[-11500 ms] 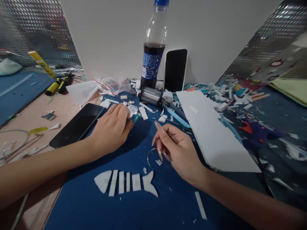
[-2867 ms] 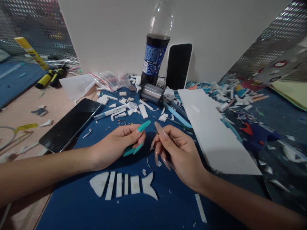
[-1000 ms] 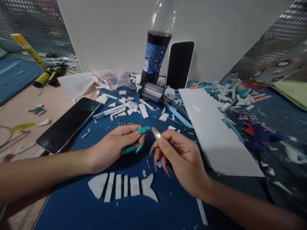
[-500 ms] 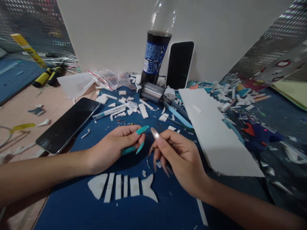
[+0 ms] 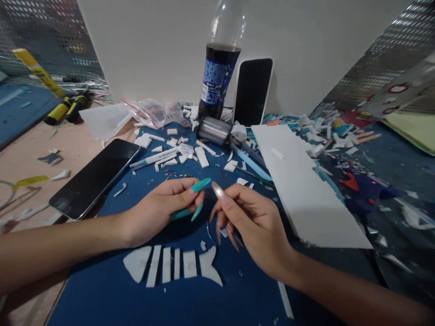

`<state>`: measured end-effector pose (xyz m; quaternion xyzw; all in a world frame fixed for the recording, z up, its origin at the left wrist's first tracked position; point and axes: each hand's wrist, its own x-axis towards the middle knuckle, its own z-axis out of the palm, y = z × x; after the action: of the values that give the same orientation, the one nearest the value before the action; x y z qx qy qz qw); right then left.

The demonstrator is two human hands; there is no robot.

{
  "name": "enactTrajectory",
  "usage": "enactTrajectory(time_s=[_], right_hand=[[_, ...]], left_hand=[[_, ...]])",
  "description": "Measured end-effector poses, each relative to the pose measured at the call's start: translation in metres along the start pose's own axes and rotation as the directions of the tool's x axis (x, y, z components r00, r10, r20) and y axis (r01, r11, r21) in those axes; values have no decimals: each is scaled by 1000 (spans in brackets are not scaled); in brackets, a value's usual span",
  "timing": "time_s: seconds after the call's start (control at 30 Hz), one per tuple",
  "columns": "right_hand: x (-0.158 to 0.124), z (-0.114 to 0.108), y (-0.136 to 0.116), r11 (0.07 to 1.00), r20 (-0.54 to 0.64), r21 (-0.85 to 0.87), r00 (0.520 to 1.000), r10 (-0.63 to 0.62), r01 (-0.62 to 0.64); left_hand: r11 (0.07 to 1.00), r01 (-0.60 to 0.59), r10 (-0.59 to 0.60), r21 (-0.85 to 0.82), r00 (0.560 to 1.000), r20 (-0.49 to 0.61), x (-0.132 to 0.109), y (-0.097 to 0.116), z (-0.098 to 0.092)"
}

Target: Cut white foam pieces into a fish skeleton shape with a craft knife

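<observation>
Over the blue mat, my left hand (image 5: 159, 210), with long teal nails, is closed in a pinch. Facing it, my right hand (image 5: 254, 222), with long brownish-pink nails, also pinches thumb to forefinger, its tips almost meeting the left ones. A barely visible thin strand seems to run between the fingertips. Below the right fingers hangs a thin curved strand (image 5: 210, 233). In front of both hands lie flat white pieces laid out as a fish: a pointed head (image 5: 137, 262), several upright strips (image 5: 166, 265) and a forked tail (image 5: 210, 267). Glossy spots show on some pieces.
Behind the hands are a spool of grey line (image 5: 214, 130), a cola bottle (image 5: 217, 81), an upright phone (image 5: 253, 90) and white scraps (image 5: 202, 156). A white foam board (image 5: 306, 194) and blue glue gun (image 5: 370, 188) lie right; another phone (image 5: 95, 176) lies left.
The view has shifted very slightly. Both hands keep the same pinched pose, and the white pieces stay where they were.
</observation>
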<state>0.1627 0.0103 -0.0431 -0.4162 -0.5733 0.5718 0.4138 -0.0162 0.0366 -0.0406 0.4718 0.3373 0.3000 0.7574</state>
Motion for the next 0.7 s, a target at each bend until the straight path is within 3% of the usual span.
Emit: enactTrajectory(time_s=[0.7], right_hand=[[3, 0, -2, 994, 71, 59, 994, 84, -88]], left_hand=[[999, 20, -20, -34, 1000, 2, 1, 0, 1]])
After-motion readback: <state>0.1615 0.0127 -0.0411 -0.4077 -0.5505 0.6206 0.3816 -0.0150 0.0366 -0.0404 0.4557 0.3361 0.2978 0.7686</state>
